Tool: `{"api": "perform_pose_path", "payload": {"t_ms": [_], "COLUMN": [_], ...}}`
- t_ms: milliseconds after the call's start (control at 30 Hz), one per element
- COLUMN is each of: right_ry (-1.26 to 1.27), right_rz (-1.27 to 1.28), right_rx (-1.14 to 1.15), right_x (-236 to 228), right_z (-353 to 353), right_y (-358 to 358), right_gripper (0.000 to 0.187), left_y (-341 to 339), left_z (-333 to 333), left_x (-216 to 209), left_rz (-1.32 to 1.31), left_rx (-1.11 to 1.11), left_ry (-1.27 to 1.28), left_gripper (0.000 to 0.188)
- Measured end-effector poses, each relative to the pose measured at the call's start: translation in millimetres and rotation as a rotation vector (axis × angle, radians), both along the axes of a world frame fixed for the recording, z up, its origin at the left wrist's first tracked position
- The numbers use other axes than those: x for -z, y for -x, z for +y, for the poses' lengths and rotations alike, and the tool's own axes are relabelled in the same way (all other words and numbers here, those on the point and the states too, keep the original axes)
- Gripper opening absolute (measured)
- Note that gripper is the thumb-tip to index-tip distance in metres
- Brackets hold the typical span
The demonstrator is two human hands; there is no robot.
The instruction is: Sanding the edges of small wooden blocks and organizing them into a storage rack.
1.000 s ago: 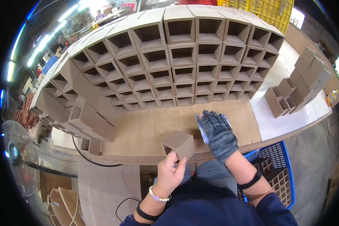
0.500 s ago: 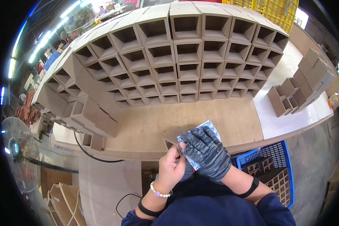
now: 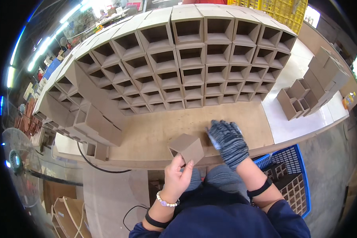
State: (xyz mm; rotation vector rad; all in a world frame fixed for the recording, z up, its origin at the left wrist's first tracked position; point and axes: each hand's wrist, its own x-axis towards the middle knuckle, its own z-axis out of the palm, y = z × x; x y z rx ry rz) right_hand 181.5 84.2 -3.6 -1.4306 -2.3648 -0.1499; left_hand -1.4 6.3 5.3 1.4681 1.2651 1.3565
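— At the near edge of the workbench (image 3: pixel 146 139), what has the left hand (image 3: pixel 177 178) got?

— A small brown open-ended box (image 3: pixel 187 147), tilted on a corner. Bare fingers are closed on its near lower side, thumb up against the face.

— And the right hand (image 3: pixel 228 142)?

— It wears a dark knit glove and lies just to the right of the box on the bench top, fingers loosely curled and pointing away from the person. Something pale shows under the fingertips; I cannot tell whether it is gripped.

— What stands farther back on the bench?

— A big stack of brown cubbyholes (image 3: pixel 186 67), openings facing the person. More brown boxes (image 3: pixel 93 127) lie toppled at the bench's left end, and a blue crate (image 3: pixel 291 178) sits below its right end.
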Motion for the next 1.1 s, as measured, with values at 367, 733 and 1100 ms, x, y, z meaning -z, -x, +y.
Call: {"api": "perform_pose_path", "payload": {"t_ms": [367,733,1100], "right_ry": [0.063,0.046,-0.14], "right_rz": [-0.051,-0.135,0.467], "right_rx": [0.048,0.049,-0.187], "right_x": [4,16,-40], "right_z": [-8,0,-33], "right_y": [8,-6,5], "right_gripper": [0.042,0.052,0.053], "left_y": [0,8,-6], "left_z": [-3,-9,-10], "left_x": [6,2,7], "left_rz": [0.141,-0.263,0.119], "left_rx": [-0.009,0.137,-0.014], "left_ry": [-0.098,0.105,-0.152], "left_gripper": [0.008,0.026,0.021]}}
